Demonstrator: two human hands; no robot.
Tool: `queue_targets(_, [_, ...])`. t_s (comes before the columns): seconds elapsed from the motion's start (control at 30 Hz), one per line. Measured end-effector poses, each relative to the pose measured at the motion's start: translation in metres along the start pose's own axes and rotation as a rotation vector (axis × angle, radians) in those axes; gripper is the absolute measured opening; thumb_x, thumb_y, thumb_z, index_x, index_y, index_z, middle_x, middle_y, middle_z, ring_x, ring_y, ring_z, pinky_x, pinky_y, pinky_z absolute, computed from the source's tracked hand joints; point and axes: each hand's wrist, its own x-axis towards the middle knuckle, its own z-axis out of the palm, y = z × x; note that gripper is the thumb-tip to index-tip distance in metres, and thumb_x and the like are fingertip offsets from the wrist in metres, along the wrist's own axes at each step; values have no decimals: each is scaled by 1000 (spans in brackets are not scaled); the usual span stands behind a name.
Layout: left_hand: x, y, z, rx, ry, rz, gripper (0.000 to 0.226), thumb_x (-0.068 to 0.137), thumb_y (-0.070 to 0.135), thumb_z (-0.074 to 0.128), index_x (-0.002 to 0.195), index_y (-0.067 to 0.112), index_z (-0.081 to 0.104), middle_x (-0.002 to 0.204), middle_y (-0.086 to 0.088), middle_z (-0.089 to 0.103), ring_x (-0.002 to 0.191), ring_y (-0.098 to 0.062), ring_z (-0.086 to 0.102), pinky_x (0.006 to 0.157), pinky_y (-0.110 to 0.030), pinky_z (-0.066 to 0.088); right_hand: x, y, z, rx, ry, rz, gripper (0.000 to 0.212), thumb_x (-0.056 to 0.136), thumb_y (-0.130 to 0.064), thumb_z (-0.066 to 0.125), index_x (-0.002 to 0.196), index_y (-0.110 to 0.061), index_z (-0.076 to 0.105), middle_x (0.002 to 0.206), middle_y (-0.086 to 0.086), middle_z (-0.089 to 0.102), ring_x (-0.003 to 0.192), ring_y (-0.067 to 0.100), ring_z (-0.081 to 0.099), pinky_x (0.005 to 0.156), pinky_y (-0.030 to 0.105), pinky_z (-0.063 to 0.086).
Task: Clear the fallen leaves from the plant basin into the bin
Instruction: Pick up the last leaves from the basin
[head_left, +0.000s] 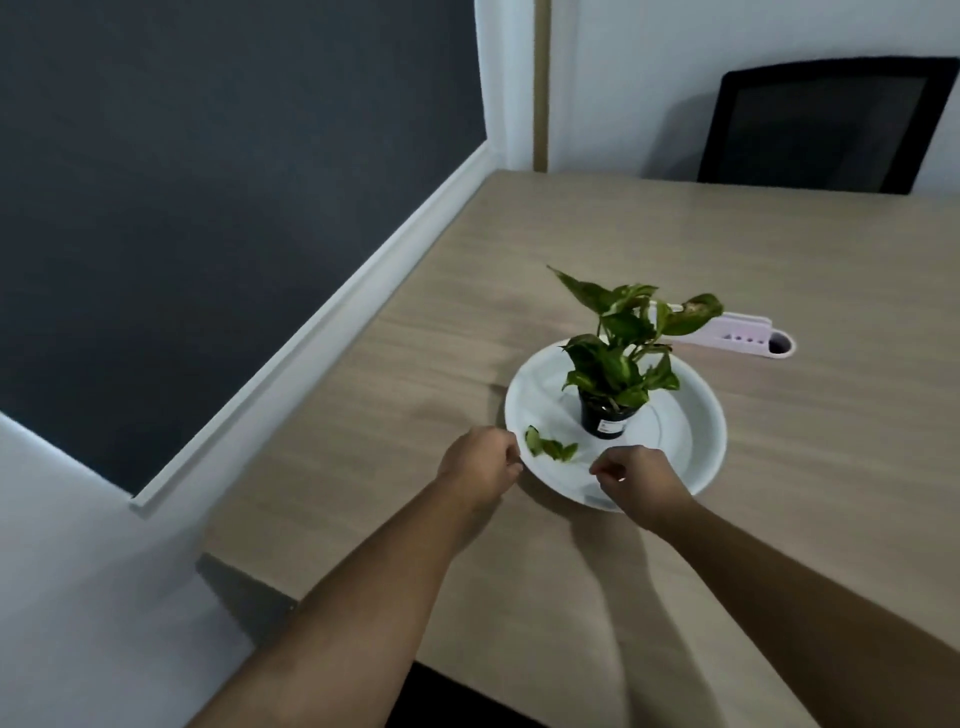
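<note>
A white round basin (696, 441) sits on the wooden table with a small potted plant (618, 358) in a black pot at its middle. A few fallen green leaves (551, 446) lie inside the basin at its near left. My left hand (480, 462) is at the basin's left rim, fingers curled against the edge, just left of the leaves. My right hand (641, 480) hovers over the near rim to the right of the leaves, with fingers pinched together and nothing visible in them. No bin is in view.
A pale pink holder (748, 340) with small holes lies on the table (779, 249) behind the basin. A black chair back (826, 124) stands beyond the far table edge. A dark wall panel with white trim runs along the table's left side.
</note>
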Motion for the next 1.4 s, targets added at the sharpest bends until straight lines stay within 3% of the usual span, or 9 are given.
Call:
queue_targets(0.17, [45, -1, 9, 53, -43, 70, 27, 81, 26, 65, 107, 18, 67, 108, -6, 68, 97, -26, 64, 84, -35, 54, 17, 0, 21, -24, -59, 21, 22, 83, -11, 59, 102, -9, 71, 106, 11, 69, 96, 24, 64, 81, 23, 46])
queue_targets(0.43, [104, -1, 22, 316, -101, 219, 36, 67, 45, 73, 96, 24, 69, 96, -5, 68, 101, -29, 57, 89, -38, 48, 63, -21, 57, -191, 6, 98, 34, 86, -23, 56, 117, -11, 59, 117, 16, 56, 105, 35, 58, 89, 37, 49])
queue_targets(0.6, [115, 4, 29, 290, -156, 179, 13, 76, 25, 68, 88, 20, 68, 100, -9, 66, 113, -30, 46, 91, -41, 50, 76, -21, 67, -289, 41, 127, 24, 86, -23, 54, 105, -10, 61, 107, 18, 58, 94, 36, 60, 76, 39, 52])
queue_targets(0.7, [117, 3, 29, 230, -170, 144, 15, 78, 18, 62, 90, 19, 72, 103, -12, 64, 114, -29, 45, 92, -42, 51, 79, -22, 72, -328, 42, 77, 24, 87, -23, 54, 103, -8, 63, 103, 18, 59, 91, 36, 59, 75, 40, 52])
queue_targets(0.97, [118, 7, 26, 96, -206, 124, 22, 70, 0, 58, 84, 6, 75, 97, -17, 63, 90, -33, 61, 76, -29, 48, 80, -12, 69, -246, 38, 31, 28, 85, -5, 50, 106, -6, 67, 106, 20, 63, 98, 37, 60, 86, 37, 49])
queue_targets(1.1, [117, -9, 36, 41, -150, 174, 24, 70, 12, 54, 80, 18, 75, 94, -9, 70, 94, -31, 64, 105, -33, 43, 71, -7, 61, -92, 91, 117, 24, 84, -7, 52, 99, -8, 71, 104, 16, 70, 96, 34, 62, 84, 33, 48])
queue_targets(1.17, [112, -14, 33, -46, -47, 179, 20, 75, 10, 58, 80, 16, 76, 92, -10, 75, 92, -30, 66, 109, -34, 40, 64, -5, 53, 2, 150, 172, 21, 84, -7, 55, 94, -8, 73, 98, 14, 73, 92, 33, 64, 81, 30, 48])
queue_targets(1.27, [95, -15, 18, -187, 108, 133, 16, 75, 3, 65, 80, 11, 77, 85, -9, 75, 80, -25, 67, 93, -35, 51, 54, -5, 42, 99, 204, 186, 15, 84, -6, 58, 89, -6, 73, 92, 15, 74, 87, 31, 66, 79, 30, 50])
queue_targets(1.4, [67, -22, -2, -239, 189, 22, 16, 73, 3, 65, 79, 11, 77, 82, -8, 77, 80, -23, 70, 74, -29, 52, 39, -21, 37, 142, 203, 92, 11, 82, -5, 63, 87, -5, 73, 88, 13, 75, 82, 27, 67, 74, 24, 47])
